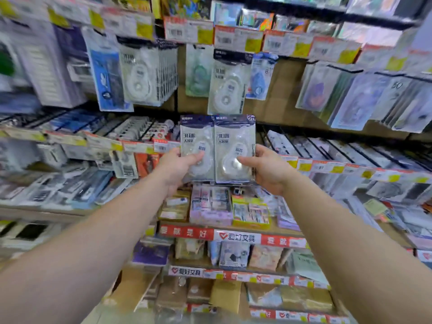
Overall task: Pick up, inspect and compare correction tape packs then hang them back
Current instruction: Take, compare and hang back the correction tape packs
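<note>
Two matching correction tape packs are held up side by side in front of the shelves, each with a dark header and a white dispenser behind clear plastic. My left hand (178,168) grips the left pack (196,136) at its lower left, thumb across the front. My right hand (265,169) grips the right pack (233,141) at its lower right edge. The right pack's edge slightly overlaps the left one. Above them, more of the same packs hang on pegs: a thick row (145,73) at upper left and one pack (228,83) directly above.
Pegs above carry other blister packs: a blue one (108,73), a green one (197,71), a small blue one (260,76). Price tag strips (236,38) run along the rails. Shelves below hold boxed stationery (210,206) and red label strips (233,237).
</note>
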Tool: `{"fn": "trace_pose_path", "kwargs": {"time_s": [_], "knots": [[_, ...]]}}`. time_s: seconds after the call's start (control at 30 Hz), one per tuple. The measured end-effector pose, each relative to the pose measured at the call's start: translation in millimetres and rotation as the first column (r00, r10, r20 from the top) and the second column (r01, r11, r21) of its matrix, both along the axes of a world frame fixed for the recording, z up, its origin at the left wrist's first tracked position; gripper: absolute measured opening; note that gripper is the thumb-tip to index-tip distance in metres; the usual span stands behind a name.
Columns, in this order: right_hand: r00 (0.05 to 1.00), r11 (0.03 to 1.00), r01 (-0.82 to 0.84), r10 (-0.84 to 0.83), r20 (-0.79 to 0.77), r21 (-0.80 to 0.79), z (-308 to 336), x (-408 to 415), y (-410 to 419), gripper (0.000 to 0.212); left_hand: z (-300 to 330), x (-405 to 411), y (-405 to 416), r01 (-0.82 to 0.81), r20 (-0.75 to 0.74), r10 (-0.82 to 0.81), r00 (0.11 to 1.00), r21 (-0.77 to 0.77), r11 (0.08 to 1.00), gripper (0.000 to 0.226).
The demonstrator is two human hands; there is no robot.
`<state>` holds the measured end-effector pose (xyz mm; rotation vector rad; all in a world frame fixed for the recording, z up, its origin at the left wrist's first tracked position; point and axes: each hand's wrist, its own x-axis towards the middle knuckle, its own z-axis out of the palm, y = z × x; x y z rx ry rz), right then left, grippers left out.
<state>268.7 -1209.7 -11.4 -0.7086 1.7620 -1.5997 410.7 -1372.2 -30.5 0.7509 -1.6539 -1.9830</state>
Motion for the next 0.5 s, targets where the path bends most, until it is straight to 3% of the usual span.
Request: {"fn": "trace_pose_path", "kwargs": {"time_s": [0.1,0.13,0.23,0.5], "knots": [[0.998,0.999,-0.001,-0.002,-0.069,-0.033,20,-6,-14,0.061,18,-5,-16,-0.064,-0.045,0.063,0.997,-0.023,0.998,0.017],[0.996,0.999,0.000,-0.003,-0.086,-0.035,26,-10,-18,0.061,24,-6,-21,-0.090,-0.049,0.088,0.995,-0.031,0.996,0.021],[0.993,0.998,0.004,-0.012,-0.114,-0.071,43,-24,-28,0.031,40,-12,-32,-0.131,-0.097,0.126,0.987,-0.043,0.990,0.016],[0.974,0.979,0.084,-0.121,-0.194,-0.187,74,-43,-66,0.034,59,-20,-44,-0.147,-0.100,0.140,0.985,-0.064,0.987,0.033]]}}
